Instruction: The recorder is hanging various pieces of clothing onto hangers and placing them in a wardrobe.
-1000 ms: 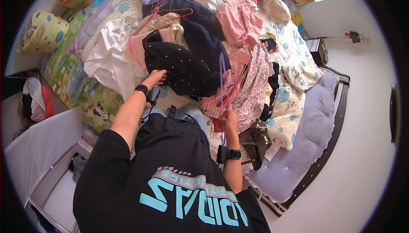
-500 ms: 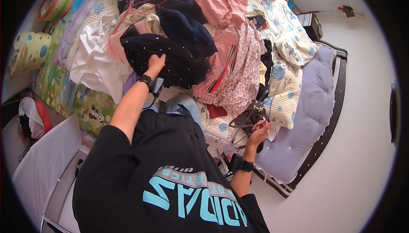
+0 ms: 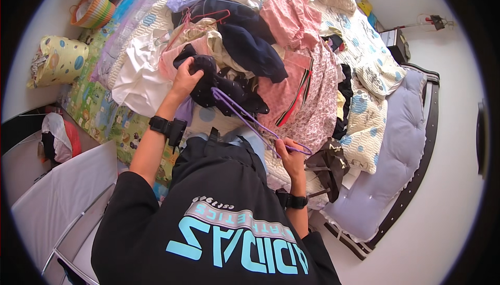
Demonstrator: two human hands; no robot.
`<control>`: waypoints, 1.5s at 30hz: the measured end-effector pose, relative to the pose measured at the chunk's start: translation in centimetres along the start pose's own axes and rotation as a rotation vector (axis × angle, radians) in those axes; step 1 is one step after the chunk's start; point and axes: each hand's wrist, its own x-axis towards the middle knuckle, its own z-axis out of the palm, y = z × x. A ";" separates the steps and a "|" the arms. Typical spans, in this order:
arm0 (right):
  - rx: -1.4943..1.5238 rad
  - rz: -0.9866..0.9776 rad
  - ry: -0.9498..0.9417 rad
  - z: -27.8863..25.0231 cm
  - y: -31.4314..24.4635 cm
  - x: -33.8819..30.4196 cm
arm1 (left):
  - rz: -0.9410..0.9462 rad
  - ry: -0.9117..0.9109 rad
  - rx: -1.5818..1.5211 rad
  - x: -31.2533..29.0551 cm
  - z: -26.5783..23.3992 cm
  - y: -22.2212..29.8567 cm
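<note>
My left hand (image 3: 186,79) is closed on a bunched edge of a black garment (image 3: 229,93) with small white dots, in front of the clothes pile. The rest of the garment droops on the pile and over the bed's near edge. My right hand (image 3: 291,157) grips a purple clothes hanger (image 3: 246,116) by one end. The hanger slants up to the left, and its far end lies against the dotted garment. Whether that end is inside the cloth, I cannot tell. Beside my right hand is a dark brown bag-like thing (image 3: 333,164).
On the patterned bed lie a white garment (image 3: 136,79), a navy garment (image 3: 255,51), a pink garment (image 3: 289,17), a floral pink one (image 3: 320,100) and a pink hanger (image 3: 208,15). A grey-lilac cushion (image 3: 398,155) lines the headboard. A striped basket (image 3: 96,11) stands far left.
My right hand has brought the purple hanger left and up to the dotted garment, away from the brown thing. My left hand has gathered the garment, which was spread out before, into a bunch.
</note>
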 end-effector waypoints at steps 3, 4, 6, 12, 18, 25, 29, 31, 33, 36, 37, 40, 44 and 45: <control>-0.044 -0.033 -0.028 1.0 -2.0 0.9 | 0.026 0.016 0.025 -0.3 0.1 0.6; -0.039 -0.122 -0.016 1.5 -2.5 1.3 | 0.063 -0.025 0.121 -0.5 0.4 0.7; -0.065 -0.147 -0.033 2.0 -3.4 1.6 | 0.224 0.002 0.355 -0.9 0.8 0.9; -0.101 -0.176 -0.091 1.9 -4.5 0.6 | 0.050 0.152 0.583 -1.5 1.6 0.5; -0.085 -0.102 -0.081 2.0 -4.3 0.0 | 0.050 0.103 0.623 -2.1 3.2 1.1; -0.058 -0.146 -0.077 3.4 -4.6 1.7 | 0.211 -0.057 0.844 -3.6 4.7 5.5; -0.021 -0.143 -0.111 5.5 -4.5 3.6 | 0.206 -0.312 0.805 -5.1 7.4 7.8; 0.024 -0.298 -0.082 6.3 -4.4 5.1 | 0.291 -0.429 0.834 -6.0 8.7 8.8; 0.165 -0.194 -0.037 6.4 -4.4 6.1 | 0.397 -0.349 0.718 -6.4 9.2 9.7; 0.740 -0.059 -0.014 5.4 -5.0 6.5 | 0.458 -0.312 0.678 -6.4 9.1 10.9; 0.745 -0.087 -0.015 4.9 -5.5 6.5 | 0.543 -0.253 0.604 -6.4 9.1 11.2; 0.896 -0.178 -0.003 3.4 -7.7 6.0 | 0.507 -0.183 0.501 -6.5 9.4 12.0; 1.075 -0.288 0.084 1.3 -10.8 6.1 | 0.508 -0.046 0.397 -6.1 10.3 12.7; 1.082 -0.298 0.087 0.7 -11.4 5.9 | 0.516 0.012 0.371 -5.8 10.4 12.8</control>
